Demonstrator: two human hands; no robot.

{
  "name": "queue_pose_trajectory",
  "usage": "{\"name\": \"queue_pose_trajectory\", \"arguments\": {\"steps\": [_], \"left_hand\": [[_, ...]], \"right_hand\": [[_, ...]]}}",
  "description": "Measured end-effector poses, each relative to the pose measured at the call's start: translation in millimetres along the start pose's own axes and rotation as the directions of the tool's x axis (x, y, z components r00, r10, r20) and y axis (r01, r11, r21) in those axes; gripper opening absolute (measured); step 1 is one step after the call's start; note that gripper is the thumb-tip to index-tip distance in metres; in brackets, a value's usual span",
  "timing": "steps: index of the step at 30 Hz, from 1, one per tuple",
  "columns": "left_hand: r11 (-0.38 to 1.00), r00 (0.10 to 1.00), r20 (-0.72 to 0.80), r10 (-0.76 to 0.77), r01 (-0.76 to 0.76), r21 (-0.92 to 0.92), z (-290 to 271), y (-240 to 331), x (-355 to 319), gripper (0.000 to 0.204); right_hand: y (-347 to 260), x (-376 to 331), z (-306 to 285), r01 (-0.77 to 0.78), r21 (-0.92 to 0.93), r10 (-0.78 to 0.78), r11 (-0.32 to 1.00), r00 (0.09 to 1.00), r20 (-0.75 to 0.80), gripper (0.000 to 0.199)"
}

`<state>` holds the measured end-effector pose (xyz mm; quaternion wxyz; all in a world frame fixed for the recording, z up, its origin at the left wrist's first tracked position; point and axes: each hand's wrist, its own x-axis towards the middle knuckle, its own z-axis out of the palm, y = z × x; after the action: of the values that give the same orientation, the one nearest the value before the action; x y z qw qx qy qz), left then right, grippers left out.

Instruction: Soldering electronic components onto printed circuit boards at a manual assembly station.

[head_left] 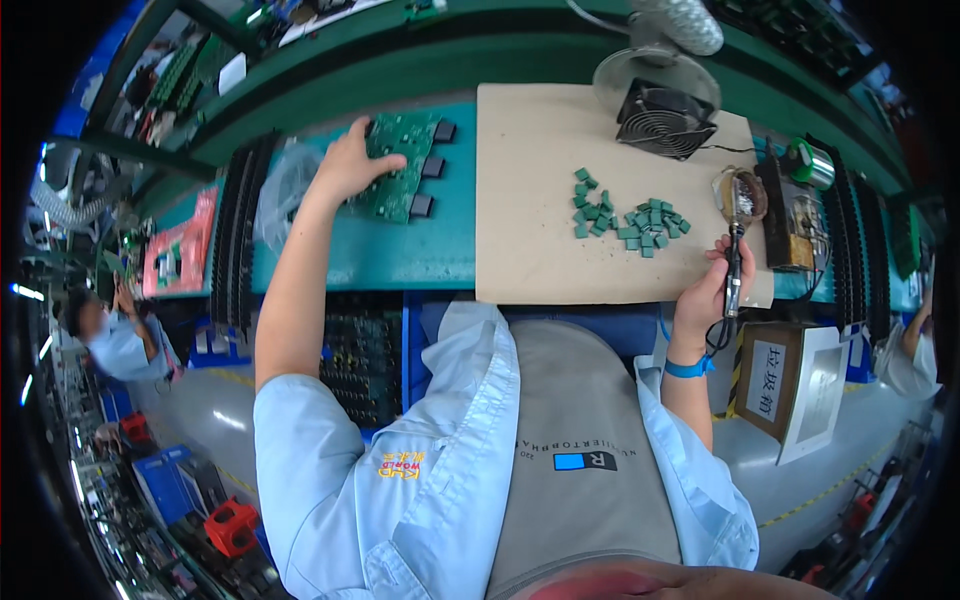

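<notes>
My left hand (352, 168) grips the left edge of a green circuit board (398, 190), the thumb lying over its face. Several black block-shaped parts (433, 167) stick out along the board's right edge. In my right hand (703, 295) is a soldering iron (733, 275), fingers wrapped round its handle and its front end pointing away from me. That end is at a round holder (741, 198) with shiny metal inside; whether it touches cannot be made out. Small green block-shaped pieces (640, 222) lie loose on the brown board (530, 200) between my hands.
Behind the loose pieces stands a black fan (665, 120). A solder spool (812, 163) and a dark soldering unit (790, 225) are at the right. A clear plastic bag (285, 195) lies beside my left forearm. A cardboard box (775, 385) stands below the right bench edge.
</notes>
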<state>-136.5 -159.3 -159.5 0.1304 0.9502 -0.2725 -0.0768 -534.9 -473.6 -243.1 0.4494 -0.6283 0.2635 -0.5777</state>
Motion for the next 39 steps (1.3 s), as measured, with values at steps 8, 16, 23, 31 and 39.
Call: {"name": "queue_pose_trajectory", "arguments": {"steps": [8,16,23,31,39], "left_hand": [[0.984,0.997,-0.038,-0.068,0.061,-0.169,-22,16,-2,0.087],[0.933,0.975,-0.024,0.223,-0.22,-0.285,-59,45,-27,0.077],[0.505,0.996,0.073,0.045,0.041,-0.862,-52,49,-46,0.071],[0.39,0.964,0.265,0.035,0.231,-0.891,-45,33,-62,0.064],[0.239,0.992,0.111,0.055,0.094,-0.966,-38,44,-79,0.064]], "right_hand": [[-3,-5,0,-0.011,0.02,0.011,1.0,1.0,0.0,0.039],[-4,-2,4,0.031,0.016,-0.031,0.999,0.999,0.009,0.039],[0,-1,0,0.021,-0.019,-0.021,1.0,1.0,0.021,0.039],[-1,0,4,0.012,-0.035,-0.013,0.999,1.0,-0.028,0.038],[3,1,4,0.034,-0.019,-0.035,0.999,0.999,-0.036,0.038]]}}
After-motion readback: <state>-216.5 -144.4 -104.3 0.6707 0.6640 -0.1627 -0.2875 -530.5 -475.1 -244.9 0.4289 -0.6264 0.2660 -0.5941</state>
